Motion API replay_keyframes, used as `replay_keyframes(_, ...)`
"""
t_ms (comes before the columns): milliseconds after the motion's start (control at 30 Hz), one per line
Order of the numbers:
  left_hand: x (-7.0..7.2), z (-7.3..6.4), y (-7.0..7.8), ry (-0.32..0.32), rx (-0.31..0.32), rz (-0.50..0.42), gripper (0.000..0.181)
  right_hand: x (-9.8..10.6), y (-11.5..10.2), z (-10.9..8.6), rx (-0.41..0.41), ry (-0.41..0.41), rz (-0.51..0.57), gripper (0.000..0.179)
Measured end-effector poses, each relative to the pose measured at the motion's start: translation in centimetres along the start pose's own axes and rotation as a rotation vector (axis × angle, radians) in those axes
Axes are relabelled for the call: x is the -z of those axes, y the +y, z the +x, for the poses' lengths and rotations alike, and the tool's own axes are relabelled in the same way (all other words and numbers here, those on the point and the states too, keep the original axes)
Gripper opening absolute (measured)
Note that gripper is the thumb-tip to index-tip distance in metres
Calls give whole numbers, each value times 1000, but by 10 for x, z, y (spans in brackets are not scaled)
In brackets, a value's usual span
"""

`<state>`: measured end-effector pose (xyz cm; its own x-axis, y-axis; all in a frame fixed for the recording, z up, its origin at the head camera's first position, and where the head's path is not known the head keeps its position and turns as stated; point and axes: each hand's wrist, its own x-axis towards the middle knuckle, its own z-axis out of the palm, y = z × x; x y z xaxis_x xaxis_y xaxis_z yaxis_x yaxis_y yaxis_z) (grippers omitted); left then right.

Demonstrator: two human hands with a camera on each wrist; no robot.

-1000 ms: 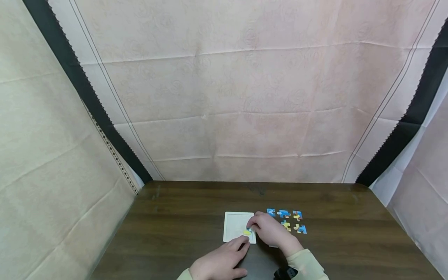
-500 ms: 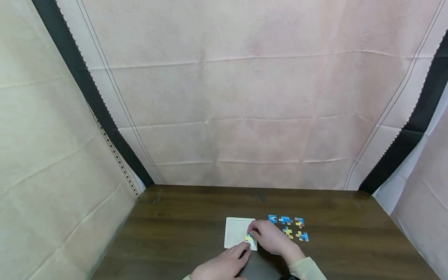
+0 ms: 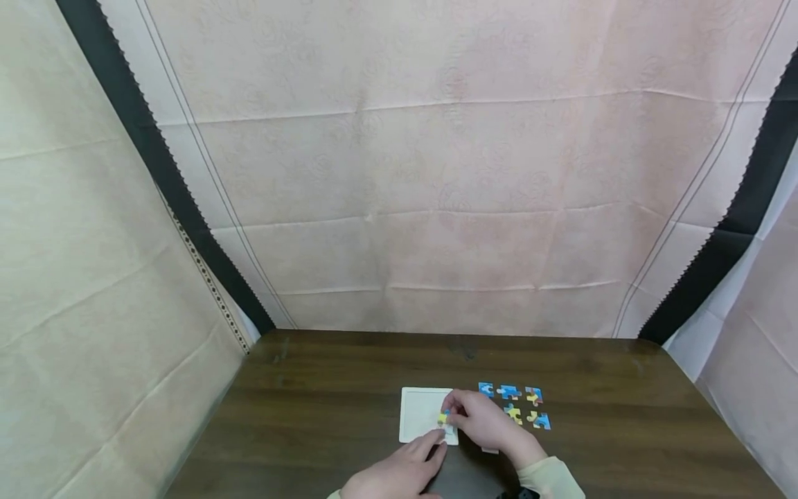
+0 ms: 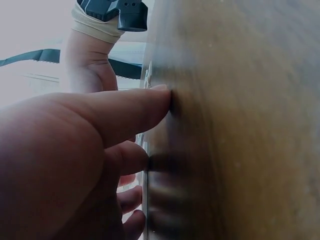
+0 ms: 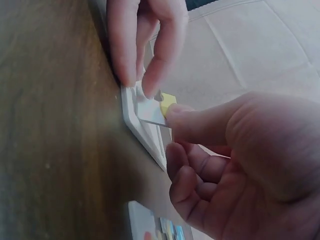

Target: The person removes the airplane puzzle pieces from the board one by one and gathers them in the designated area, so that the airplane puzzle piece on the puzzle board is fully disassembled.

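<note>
In the head view a white puzzle tray (image 3: 416,414) lies on the table. My right hand (image 3: 489,421) is over its right side and pinches a yellow and blue puzzle piece (image 3: 443,418) between thumb and fingers. Seen from the right wrist, the yellow part (image 5: 168,103) of that piece shows at the thumb tip, with a pale piece (image 5: 151,110) against it in the tray's corner. My left hand (image 3: 399,466) reaches to the tray's near edge with extended fingers, fingertips right at the rim and the pale piece. Its thumb (image 4: 135,111) is down at the tabletop in the left wrist view.
Several loose puzzle pieces (image 3: 508,392) lie in loose rows right of the tray. Another piece (image 3: 490,450) is partly hidden beneath my right wrist; the right wrist view shows its pale edge (image 5: 142,220). Pale cloth (image 3: 461,173) hangs behind the brown table (image 3: 337,388).
The head view has tilted slightly. My right hand has shifted a little, and the yellow and blue piece in it now looks turned and narrower. My left hand stays at the tray's near edge.
</note>
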<state>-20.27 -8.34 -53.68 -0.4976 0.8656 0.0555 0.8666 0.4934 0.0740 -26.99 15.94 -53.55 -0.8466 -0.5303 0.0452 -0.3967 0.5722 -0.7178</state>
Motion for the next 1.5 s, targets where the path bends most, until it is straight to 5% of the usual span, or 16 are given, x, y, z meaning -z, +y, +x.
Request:
replay_keyframes(133, 1, 1, 0, 34, -16, 35, 69, 1, 3, 0, -17, 14, -7, 4)
replay_keyframes(433, 6, 3, 0, -89, 59, -106, 71, 8, -2, -3, -47, 12, 15, 5)
replay_keyframes(733, 5, 2, 3, -49, 69, -28, 70, 20, -2, -13, -35, 41, 15, 5)
replay_keyframes(1133, 5, 2, 5, -49, 71, -25, 71, 42, 24, -40, -6, 66, 40, 14)
replay_keyframes(1500, 6, 2, 3, -119, 101, -117, 72, 64, 48, -79, -86, 105, 67, 18)
